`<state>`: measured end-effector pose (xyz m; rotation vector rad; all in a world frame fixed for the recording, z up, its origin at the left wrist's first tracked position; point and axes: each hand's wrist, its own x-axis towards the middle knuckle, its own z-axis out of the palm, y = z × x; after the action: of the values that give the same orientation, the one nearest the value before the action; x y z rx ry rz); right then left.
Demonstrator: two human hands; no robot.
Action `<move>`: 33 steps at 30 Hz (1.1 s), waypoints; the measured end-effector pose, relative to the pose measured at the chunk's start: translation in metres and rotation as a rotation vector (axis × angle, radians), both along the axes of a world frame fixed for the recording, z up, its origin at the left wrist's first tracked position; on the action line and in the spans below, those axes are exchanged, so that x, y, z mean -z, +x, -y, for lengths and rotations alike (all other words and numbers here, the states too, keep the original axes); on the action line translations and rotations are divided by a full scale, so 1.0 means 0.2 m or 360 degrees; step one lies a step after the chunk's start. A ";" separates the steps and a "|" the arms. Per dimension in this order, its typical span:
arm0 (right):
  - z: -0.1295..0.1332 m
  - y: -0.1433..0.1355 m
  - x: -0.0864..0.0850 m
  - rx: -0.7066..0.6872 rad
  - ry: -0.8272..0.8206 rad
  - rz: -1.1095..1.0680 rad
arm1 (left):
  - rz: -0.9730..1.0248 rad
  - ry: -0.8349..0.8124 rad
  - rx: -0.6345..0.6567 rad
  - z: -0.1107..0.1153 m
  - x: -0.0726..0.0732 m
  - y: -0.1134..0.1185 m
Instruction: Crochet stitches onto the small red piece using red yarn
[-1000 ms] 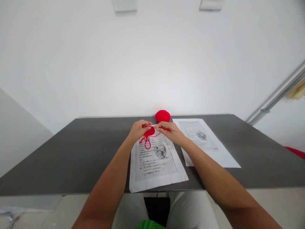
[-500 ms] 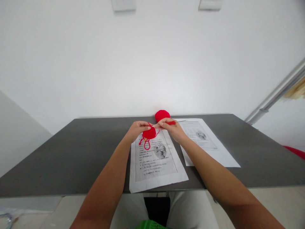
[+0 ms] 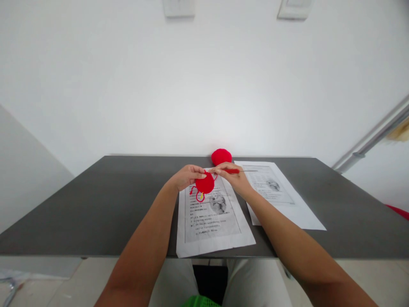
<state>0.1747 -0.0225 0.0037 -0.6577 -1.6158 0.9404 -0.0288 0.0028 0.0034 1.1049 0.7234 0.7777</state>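
Note:
Between thumb and fingers, my left hand (image 3: 189, 176) pinches the upper left edge of a round red crochet piece (image 3: 205, 183). A loop of red yarn and a small yellow bit (image 3: 202, 196), perhaps a stitch marker, hang below it. My right hand (image 3: 232, 175) is closed around a crochet hook (image 3: 234, 171) with a red grip, held much like a pen. The hook's tip lies at the top edge of the piece, too small to make out clearly. Just behind my right hand sits a ball of red yarn (image 3: 221, 156).
A printed sheet (image 3: 214, 228) lies under my hands, reaching near the front edge of the dark table (image 3: 134, 204). Another printed sheet (image 3: 284, 198) lies to the right, partly beneath my right forearm. A white wall (image 3: 204, 85) rises behind the table.
The camera view has shifted slightly. The crochet piece now faces me more fully, and the yarn loop beneath it hangs shorter. Both hands keep their hold.

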 end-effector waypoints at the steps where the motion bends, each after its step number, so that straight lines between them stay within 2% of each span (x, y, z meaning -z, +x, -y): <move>1: 0.00 0.00 0.00 0.0012 0.0039 0.0060 | 0.0000 -0.0009 0.0019 0.00 0.00 0.00; 9: -0.03 0.01 0.05 -0.0054 0.0333 0.0271 | -0.0055 -0.0002 0.0100 0.00 0.01 0.01; 14: -0.05 0.02 0.06 0.0031 0.0363 0.0336 | -0.0131 0.0085 -0.0005 0.00 0.01 0.04; 19: -0.05 0.02 0.06 0.0108 0.0283 0.0307 | -0.0298 0.0390 -0.0237 -0.01 0.03 0.07; 22: -0.05 0.02 0.05 0.0105 0.0208 0.0320 | -0.0466 0.0581 -0.0292 -0.02 0.04 0.07; 28: -0.05 0.03 0.04 0.0225 0.0078 0.0240 | -0.1026 0.1406 -0.0561 0.00 0.04 0.11; 30: -0.06 0.02 0.04 0.0281 0.0055 0.0230 | -0.1082 0.1513 -0.0629 0.01 0.04 0.13; 33: -0.05 0.01 0.05 0.0365 0.0097 0.0258 | -0.0960 0.1474 -0.0722 0.04 0.05 0.17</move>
<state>0.1773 -0.0123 -0.0067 -0.8747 -1.6624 0.6818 0.0045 -0.0049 -0.0056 2.1067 1.1916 1.2394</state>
